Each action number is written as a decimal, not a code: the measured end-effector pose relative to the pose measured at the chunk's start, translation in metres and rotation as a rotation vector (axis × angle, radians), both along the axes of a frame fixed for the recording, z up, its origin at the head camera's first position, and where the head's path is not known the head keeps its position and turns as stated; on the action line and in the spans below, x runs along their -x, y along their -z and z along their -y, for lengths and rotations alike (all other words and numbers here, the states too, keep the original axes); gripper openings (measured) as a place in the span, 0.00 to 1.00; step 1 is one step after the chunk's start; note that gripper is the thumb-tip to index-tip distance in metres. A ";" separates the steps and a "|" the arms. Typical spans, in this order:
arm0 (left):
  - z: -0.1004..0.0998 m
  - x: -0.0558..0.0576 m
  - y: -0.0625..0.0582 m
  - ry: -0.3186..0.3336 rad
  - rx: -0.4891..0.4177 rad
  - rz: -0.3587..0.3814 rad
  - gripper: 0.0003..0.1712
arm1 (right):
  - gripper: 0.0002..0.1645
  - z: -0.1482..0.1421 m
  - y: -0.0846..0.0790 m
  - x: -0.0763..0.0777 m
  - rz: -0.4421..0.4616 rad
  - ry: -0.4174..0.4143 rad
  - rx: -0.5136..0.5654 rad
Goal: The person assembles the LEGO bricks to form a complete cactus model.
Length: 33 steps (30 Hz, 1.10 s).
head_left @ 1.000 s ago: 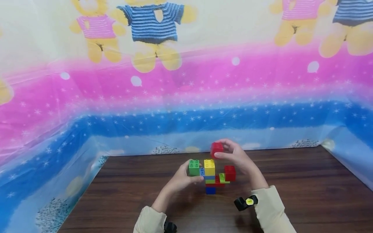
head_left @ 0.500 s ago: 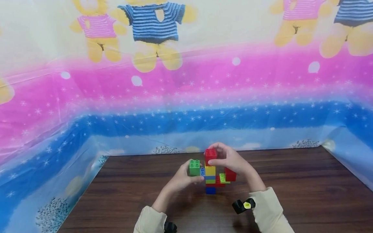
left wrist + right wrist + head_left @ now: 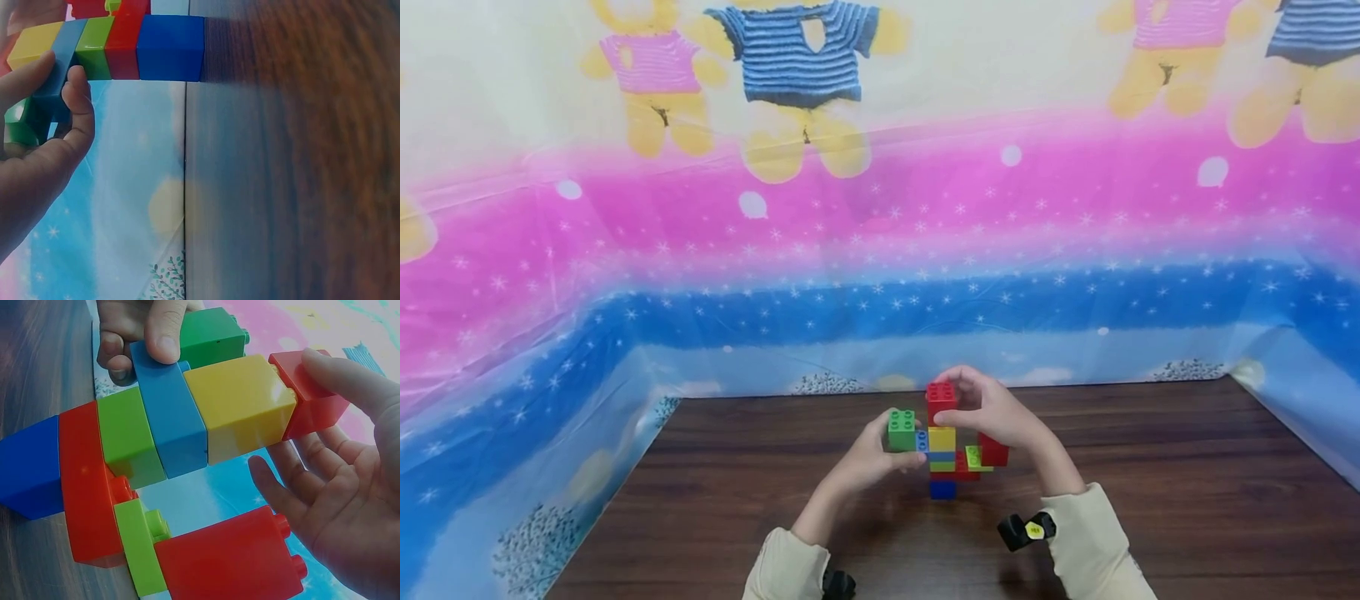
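A tower of toy building bricks stands on the table. From the bottom come a dark blue brick (image 3: 943,490), a long red brick (image 3: 87,487), a lime brick (image 3: 95,47), a long light blue brick (image 3: 172,419) and a yellow brick (image 3: 942,439). My left hand (image 3: 863,460) pinches the light blue brick, beside the green brick (image 3: 901,431) on its left end. With thumb and fingers, my right hand (image 3: 1000,417) holds a red brick (image 3: 941,403) on top of the yellow one. Some yellow studs show at that seam in the right wrist view.
On the tower's right arm sit a thin lime brick (image 3: 140,550) and a big red brick (image 3: 228,556). The wooden table (image 3: 715,517) meets a printed cloth backdrop (image 3: 850,317) at its far edge. Black wrist straps (image 3: 1027,531) are by both cuffs.
My right hand has carried the red brick leftward and down onto the yellow brick; over the last half second it barely moves. My left hand keeps its place on the tower.
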State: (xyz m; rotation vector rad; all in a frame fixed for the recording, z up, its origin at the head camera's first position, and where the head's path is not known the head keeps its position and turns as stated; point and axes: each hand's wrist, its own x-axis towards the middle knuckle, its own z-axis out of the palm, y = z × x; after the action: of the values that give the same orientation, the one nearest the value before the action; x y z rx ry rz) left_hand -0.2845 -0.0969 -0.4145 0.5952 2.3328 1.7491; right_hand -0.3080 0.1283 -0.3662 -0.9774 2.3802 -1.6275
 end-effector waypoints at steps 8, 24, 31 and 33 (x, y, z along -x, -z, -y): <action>-0.001 0.000 -0.001 0.007 -0.005 0.010 0.28 | 0.25 0.000 -0.003 -0.003 -0.018 -0.001 0.000; -0.001 0.002 -0.001 0.008 -0.011 0.002 0.29 | 0.25 0.001 -0.008 -0.006 -0.059 -0.009 -0.039; -0.001 0.001 0.000 0.016 0.002 -0.011 0.28 | 0.23 -0.001 -0.005 -0.004 -0.033 0.052 -0.081; -0.002 0.001 0.000 0.017 0.003 -0.010 0.28 | 0.23 -0.002 -0.004 -0.005 -0.015 0.076 -0.093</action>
State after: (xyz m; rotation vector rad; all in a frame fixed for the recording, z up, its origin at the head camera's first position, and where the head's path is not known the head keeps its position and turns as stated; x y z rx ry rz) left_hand -0.2851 -0.0947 -0.4147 0.6220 2.3296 1.7393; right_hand -0.3032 0.1302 -0.3620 -0.8971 2.5066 -1.5223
